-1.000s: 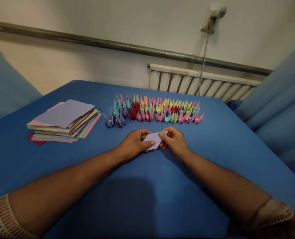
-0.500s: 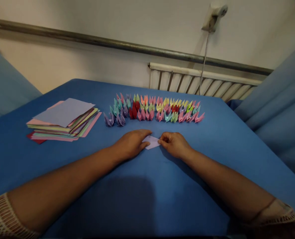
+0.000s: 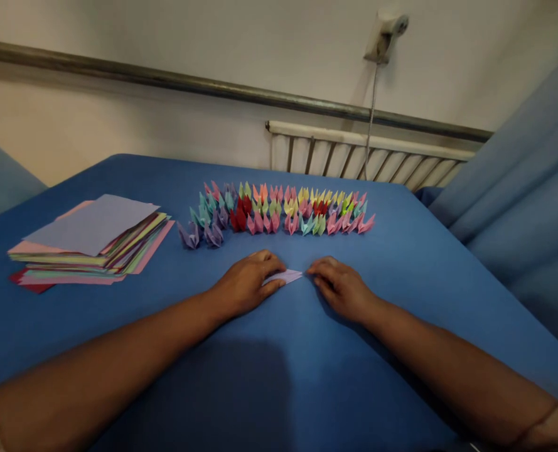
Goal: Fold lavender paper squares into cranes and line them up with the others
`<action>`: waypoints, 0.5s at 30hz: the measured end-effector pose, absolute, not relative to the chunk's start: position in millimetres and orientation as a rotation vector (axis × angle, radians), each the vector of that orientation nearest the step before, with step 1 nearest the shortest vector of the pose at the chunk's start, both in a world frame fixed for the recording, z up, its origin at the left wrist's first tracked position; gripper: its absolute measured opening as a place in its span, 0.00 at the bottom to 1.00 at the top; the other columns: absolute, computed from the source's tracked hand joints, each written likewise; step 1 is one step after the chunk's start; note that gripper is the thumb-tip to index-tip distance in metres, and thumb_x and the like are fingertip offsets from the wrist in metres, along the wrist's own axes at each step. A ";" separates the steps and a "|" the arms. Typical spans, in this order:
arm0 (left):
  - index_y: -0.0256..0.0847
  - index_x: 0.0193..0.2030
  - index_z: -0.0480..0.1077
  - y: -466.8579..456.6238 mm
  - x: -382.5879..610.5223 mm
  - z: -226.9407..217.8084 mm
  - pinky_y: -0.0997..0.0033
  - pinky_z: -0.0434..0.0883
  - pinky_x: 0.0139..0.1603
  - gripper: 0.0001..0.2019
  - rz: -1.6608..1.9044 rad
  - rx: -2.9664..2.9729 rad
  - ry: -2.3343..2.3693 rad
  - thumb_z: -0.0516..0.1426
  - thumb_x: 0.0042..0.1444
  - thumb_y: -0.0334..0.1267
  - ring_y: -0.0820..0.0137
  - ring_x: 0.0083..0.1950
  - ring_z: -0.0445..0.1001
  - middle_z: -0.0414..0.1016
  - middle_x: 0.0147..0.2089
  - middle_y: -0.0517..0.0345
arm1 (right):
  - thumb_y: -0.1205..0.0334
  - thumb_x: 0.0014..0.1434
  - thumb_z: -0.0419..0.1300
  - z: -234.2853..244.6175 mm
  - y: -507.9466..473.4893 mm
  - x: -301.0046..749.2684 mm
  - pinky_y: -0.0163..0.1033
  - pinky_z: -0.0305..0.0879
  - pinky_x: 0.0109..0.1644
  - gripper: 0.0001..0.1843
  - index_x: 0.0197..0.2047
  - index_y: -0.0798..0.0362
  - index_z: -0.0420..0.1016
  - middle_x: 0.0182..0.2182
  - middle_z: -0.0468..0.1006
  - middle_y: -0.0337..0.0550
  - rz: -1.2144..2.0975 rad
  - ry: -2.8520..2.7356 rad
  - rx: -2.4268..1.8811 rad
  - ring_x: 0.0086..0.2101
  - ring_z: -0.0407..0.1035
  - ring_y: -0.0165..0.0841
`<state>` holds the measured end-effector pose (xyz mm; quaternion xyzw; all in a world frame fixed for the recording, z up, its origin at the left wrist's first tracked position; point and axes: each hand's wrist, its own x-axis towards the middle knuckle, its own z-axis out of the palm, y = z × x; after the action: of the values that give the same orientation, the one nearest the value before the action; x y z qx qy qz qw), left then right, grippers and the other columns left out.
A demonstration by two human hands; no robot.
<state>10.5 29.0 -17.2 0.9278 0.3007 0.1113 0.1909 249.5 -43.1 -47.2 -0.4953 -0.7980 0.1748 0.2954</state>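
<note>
A small piece of folded lilac paper (image 3: 290,275) lies on the blue cloth, its narrow split point facing right. My left hand (image 3: 246,284) has the other end between thumb and fingers, which hide part of it. Just beyond the paper's tip, my right hand (image 3: 343,287) is curved with its thumb a little away from the fingers, touching no paper. Behind both hands stand several rows of folded paper cranes (image 3: 272,223) in pink, purple, green, yellow, red and turquoise.
On the left sits an uneven stack of coloured paper sheets (image 3: 90,229), lilac on top. The blue-covered table (image 3: 241,389) reaches back toward a wall with a metal rail (image 3: 203,86) and a radiator (image 3: 344,150). A blue curtain (image 3: 518,163) hangs at right.
My right hand has let go of the lilac paper and moved slightly right. The paper now shows narrower, with a slimmer point. The whole view has shifted, so the stack and cranes appear further left.
</note>
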 end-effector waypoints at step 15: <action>0.40 0.29 0.68 32.9 16.4 -16.8 0.64 0.66 0.50 0.08 0.349 2.411 1.007 0.56 0.58 0.39 0.64 0.47 0.71 0.72 0.44 0.55 | 0.69 0.66 0.48 -29.8 -59.1 227.7 0.47 0.62 0.51 0.25 0.65 0.48 0.62 0.54 0.70 0.50 0.198 -2.567 -1.474 0.48 0.64 0.42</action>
<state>16.4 32.9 -16.8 0.8856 0.3698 0.1281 0.2501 227.7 -59.1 -29.8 -0.4949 -0.8620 0.0664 0.0874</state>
